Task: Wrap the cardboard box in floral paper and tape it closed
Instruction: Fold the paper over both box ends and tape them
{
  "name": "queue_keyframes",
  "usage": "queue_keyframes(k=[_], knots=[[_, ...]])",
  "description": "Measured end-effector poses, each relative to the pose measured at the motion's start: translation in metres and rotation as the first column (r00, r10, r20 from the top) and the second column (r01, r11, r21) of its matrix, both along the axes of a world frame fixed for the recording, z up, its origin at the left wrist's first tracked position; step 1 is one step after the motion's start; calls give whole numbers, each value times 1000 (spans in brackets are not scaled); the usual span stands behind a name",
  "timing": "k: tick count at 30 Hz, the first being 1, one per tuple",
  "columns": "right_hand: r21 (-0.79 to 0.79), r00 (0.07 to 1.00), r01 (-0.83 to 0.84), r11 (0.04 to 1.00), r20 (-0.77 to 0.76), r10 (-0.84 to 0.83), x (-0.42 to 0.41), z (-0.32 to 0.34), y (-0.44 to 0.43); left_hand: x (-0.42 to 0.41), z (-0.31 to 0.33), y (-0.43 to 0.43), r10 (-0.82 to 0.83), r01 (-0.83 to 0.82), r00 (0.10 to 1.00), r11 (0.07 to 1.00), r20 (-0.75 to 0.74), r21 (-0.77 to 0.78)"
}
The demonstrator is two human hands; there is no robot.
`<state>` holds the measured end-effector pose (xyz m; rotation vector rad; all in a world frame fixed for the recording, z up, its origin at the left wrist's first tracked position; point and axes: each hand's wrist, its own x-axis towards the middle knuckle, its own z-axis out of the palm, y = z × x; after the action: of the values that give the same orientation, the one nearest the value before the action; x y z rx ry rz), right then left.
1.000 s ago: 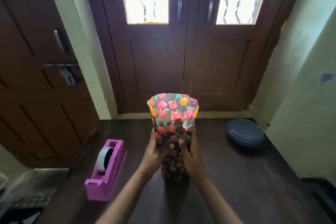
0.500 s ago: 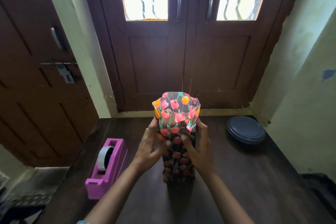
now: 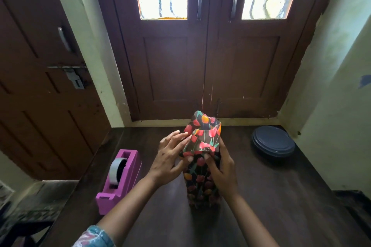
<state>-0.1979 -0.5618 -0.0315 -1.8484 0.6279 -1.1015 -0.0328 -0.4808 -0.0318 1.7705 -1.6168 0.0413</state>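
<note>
The tall box point(image 3: 201, 184), its cardboard hidden under dark floral paper point(image 3: 203, 138) printed with red and orange tulips, is standing on end on the dark brown wooden table point(image 3: 271, 196), directly in front of the person. Standing upright is probably what is bringing its unfinished top end within reach of both hands. Above the box's top the paper is rising as a loose, crumpled collar, and the near side of that collar is being folded down toward the front face.

The left hand point(image 3: 170, 158) is lying against the box's upper left side with its fingers nearly straight, pushing the paper inward, while its thumb is pressing the fold's lower edge. It is pressing rather than clasping. The right hand point(image 3: 220, 168) is wrapping round the box's right side, fingers curled about it and thumb bearing on the front fold, so it is steadying the box and pinning the flap at once.

The bright pink plastic tape dispenser point(image 3: 118, 184) with its grey roll of tape point(image 3: 116, 170) is sitting just left of the box, seemingly placed so that a strip can be pulled without letting the fold go. A round dark blue dish point(image 3: 273, 143) is resting well to the right of the box and further back. No tape is showing on the top end, so I judge that the closing fold is under way and the taping is not yet done.
</note>
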Motion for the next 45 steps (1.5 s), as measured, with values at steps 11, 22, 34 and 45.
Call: queue_keyframes(k=[11,22,34,45], knots=[[65,999,-45,997,-24,46,-24,2,-8,-16,4,-6,-131,156,943,986,-305,59],[-604,815,118,788,-394,-424,-14,77,-3,-25,-1,-4,-158,169,960,985,-233,25],[-650,729,-147,745,-581,-363,-36,89,10,-20,4,1,-162,178,976,978,-144,108],[-328,790,-172,929,-609,-69,-51,107,3,-23,23,-8,-170,114,920,978,352,174]])
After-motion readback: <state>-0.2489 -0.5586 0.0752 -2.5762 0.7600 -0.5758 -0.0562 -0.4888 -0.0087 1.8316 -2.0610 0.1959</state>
